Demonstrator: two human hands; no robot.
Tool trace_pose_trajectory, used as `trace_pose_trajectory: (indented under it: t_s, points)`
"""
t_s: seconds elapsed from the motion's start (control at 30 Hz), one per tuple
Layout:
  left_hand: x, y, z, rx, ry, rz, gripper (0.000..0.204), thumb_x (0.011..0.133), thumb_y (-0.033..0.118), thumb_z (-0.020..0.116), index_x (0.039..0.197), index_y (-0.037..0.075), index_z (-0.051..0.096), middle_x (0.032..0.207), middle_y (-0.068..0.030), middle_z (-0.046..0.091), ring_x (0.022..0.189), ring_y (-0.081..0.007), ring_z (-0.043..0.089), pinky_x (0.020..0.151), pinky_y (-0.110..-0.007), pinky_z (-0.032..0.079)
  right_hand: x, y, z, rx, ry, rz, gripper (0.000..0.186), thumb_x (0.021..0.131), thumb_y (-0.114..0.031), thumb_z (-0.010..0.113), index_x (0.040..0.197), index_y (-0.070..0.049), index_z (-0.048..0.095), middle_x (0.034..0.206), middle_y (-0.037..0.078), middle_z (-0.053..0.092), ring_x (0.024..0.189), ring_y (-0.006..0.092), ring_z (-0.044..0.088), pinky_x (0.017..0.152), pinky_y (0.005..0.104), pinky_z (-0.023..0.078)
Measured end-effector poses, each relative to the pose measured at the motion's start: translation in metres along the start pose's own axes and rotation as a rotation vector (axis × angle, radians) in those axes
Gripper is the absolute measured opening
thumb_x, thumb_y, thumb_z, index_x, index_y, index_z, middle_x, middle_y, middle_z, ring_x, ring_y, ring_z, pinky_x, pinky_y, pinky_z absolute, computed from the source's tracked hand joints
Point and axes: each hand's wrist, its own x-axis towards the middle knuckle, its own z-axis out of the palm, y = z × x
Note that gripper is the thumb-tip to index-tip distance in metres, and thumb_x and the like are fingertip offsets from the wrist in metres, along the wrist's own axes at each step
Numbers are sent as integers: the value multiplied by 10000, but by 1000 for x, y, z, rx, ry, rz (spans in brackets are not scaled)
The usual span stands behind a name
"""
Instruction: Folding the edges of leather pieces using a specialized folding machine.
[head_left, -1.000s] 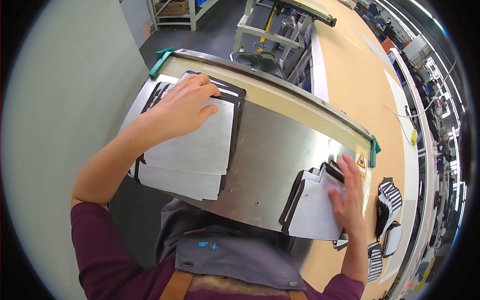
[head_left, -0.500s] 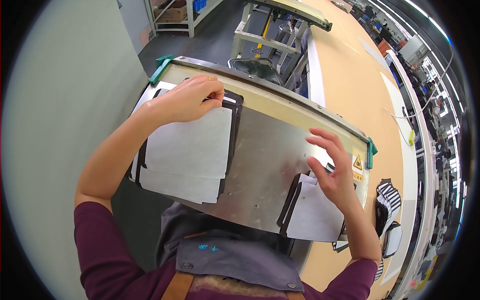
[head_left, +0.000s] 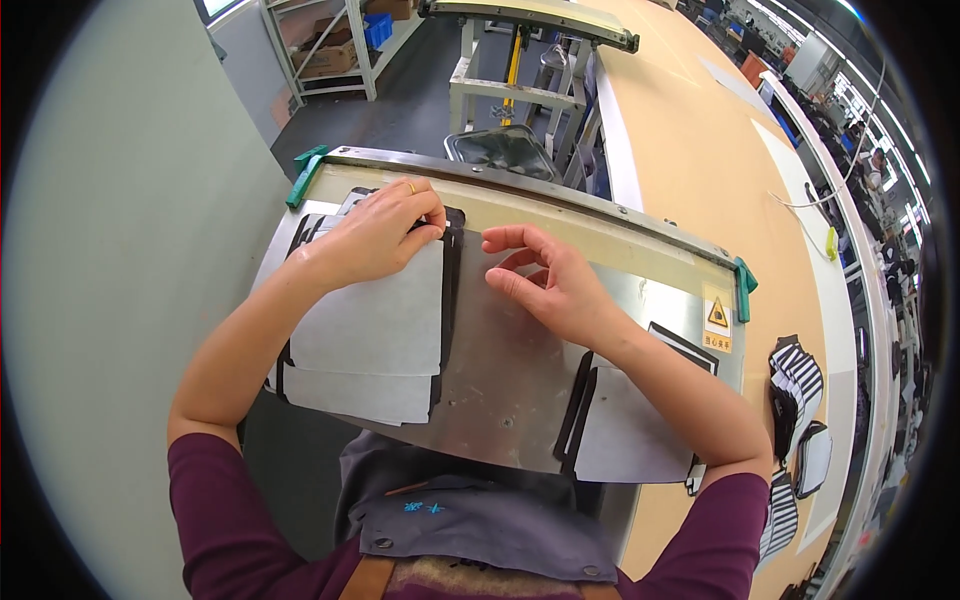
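Observation:
My left hand (head_left: 390, 232) is closed in a pinch at the far right corner of a stack of white, black-edged flat pieces (head_left: 370, 320). Its fingers curl down on the top piece's corner, and part of the stack's far side lies hidden beneath it. My right hand (head_left: 550, 280) hovers over the bare middle of a metal plate (head_left: 495, 385), fingers curved and apart, with nothing between them. Its fingertips point toward the left hand, a short gap away. Under my right forearm rests a smaller stack of white pieces with black borders (head_left: 625, 425).
A metal bar (head_left: 490, 180) runs along the plate's far edge, with green clamps (head_left: 305, 178) (head_left: 744, 290) at its ends. A yellow warning label (head_left: 717, 315) is at right. Striped pieces (head_left: 800, 385) lie on the long tan table (head_left: 690, 150). A pale wall (head_left: 130, 250) stands left.
My right hand has moved left from above the smaller stack to the middle of the plate. My left hand stays at the larger stack's corner. The view has shifted slightly.

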Motion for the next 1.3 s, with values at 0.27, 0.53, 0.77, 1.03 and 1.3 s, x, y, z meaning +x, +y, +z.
trace_pose_trajectory:
  t_s: [0.27,0.53,0.77,1.03,1.3]
  points:
    - [6,1,1,-34,-49,51,106,918,117,612,970,26,608,1037,-120,577,1057,-305,533,922,-406,429,-3,7,0,-18,-30,-19,372,932,-120,667,1282,-38,570,1189,46,630,976,103,627,792,266,540]
    - [7,9,-1,111,57,71,104,921,122,617,960,32,583,989,-95,560,1003,-306,541,875,-407,437,2,-5,4,-20,13,0,359,926,-132,672,1263,-40,587,1131,42,645,928,98,624,772,257,530]
    - [9,3,4,131,-8,163,73,929,90,577,930,18,572,992,-106,575,1021,-311,552,866,-413,449,4,6,8,-51,-19,-20,383,921,-157,687,1271,-41,581,1071,50,649,859,90,616,739,242,516]
    - [29,62,-10,-76,200,225,105,942,96,583,999,19,540,863,-128,589,815,-321,577,716,-397,459,-1,-11,3,192,60,0,495,926,-150,694,1358,-42,479,998,37,670,846,73,624,781,244,499]
    - [46,60,36,94,42,314,407,938,275,627,1240,7,575,1183,-155,620,1161,-344,560,1003,-459,407,-42,20,-72,-216,334,174,676,875,-125,711,1453,-44,370,842,43,683,733,155,635,657,282,490]
